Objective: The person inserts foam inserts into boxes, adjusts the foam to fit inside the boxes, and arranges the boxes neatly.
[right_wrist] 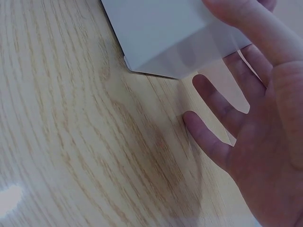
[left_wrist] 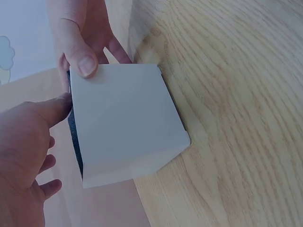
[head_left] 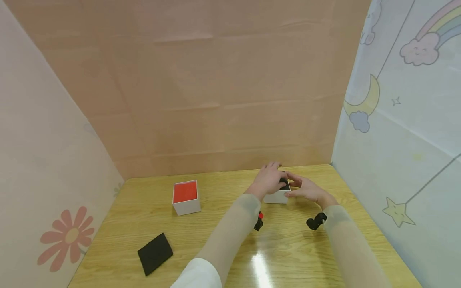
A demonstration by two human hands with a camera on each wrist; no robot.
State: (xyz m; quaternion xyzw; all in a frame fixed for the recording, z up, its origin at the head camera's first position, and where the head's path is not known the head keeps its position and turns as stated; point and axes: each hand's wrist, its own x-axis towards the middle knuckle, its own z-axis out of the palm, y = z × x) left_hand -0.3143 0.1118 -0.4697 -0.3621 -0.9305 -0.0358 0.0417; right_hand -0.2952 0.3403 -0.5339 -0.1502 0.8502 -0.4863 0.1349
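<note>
A white open-topped box [head_left: 276,197] stands near the table's back edge, with a black piece [head_left: 284,184] in its opening. From the right, my right hand [head_left: 306,189] holds the box, thumb on the front face near the upper corner. Its other fingers spread along the side and behind, as the right wrist view shows. Above the opening is my left hand [head_left: 267,179]. Its thumb touches the black piece at the rim, seen as a dark strip in the left wrist view, while the remaining fingers extend loosely past the box [left_wrist: 123,118].
Left of the hands stands a second white box [head_left: 187,207] with a red top surface [head_left: 185,192]. A flat black square [head_left: 155,254] lies at the front left of the wooden table [head_left: 216,228]. Patterned walls border both sides, and a brown sheet [head_left: 216,100] hangs behind.
</note>
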